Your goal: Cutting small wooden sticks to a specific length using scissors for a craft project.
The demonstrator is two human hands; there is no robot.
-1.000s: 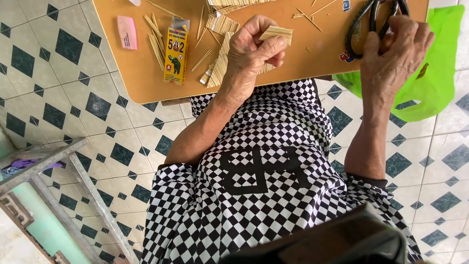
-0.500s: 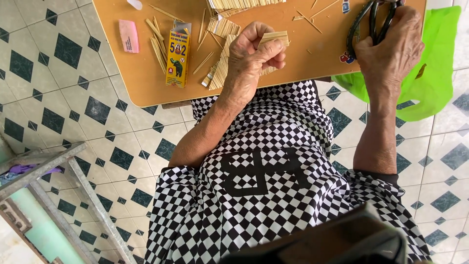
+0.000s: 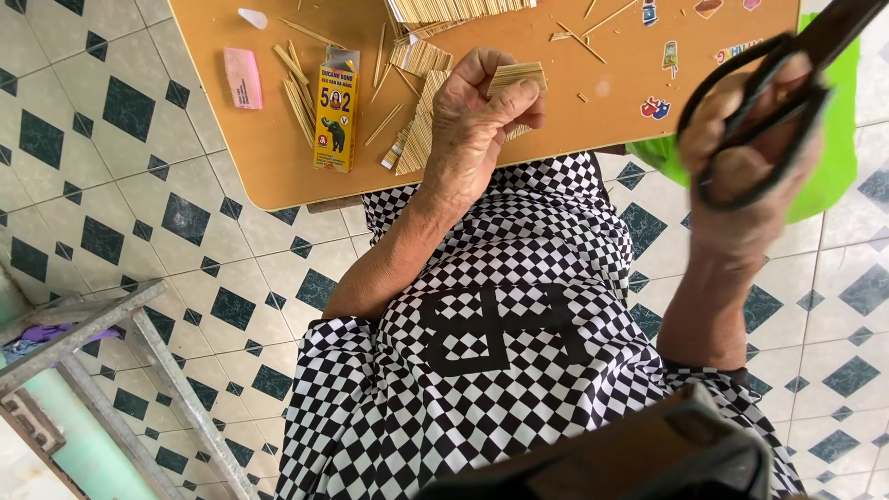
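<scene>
At nine o'clock of the scene lies a glossy tiled floor [image 3: 111, 241], white with dark diamonds, and at seven o'clock a grey metal frame [image 3: 139, 356] slants across it. The wooden table [image 3: 611, 111] is smooth, orange-brown, with a rounded corner at its lower left; its near edge runs just above the person's black-and-white checked lap. On it, from the left: a flat pink eraser-like block [image 3: 244, 78], loose thin sticks [image 3: 298, 88], a yellow glue box [image 3: 335, 116] lying flat, then flat bundles of pale sticks [image 3: 421, 125].

The left hand [image 3: 472, 130] rests on the table near its edge, fingers pinched together on a small bundle of sticks [image 3: 517, 76], which stands out at one o'clock of the hand. Bare tabletop stretches to three o'clock of it, dotted with small stickers.

The right hand [image 3: 750, 176], blurred, hangs off the table's right edge over a bright green bag, fingers closed through the loops of black scissors [image 3: 755, 102], whose blades point towards one o'clock.
</scene>
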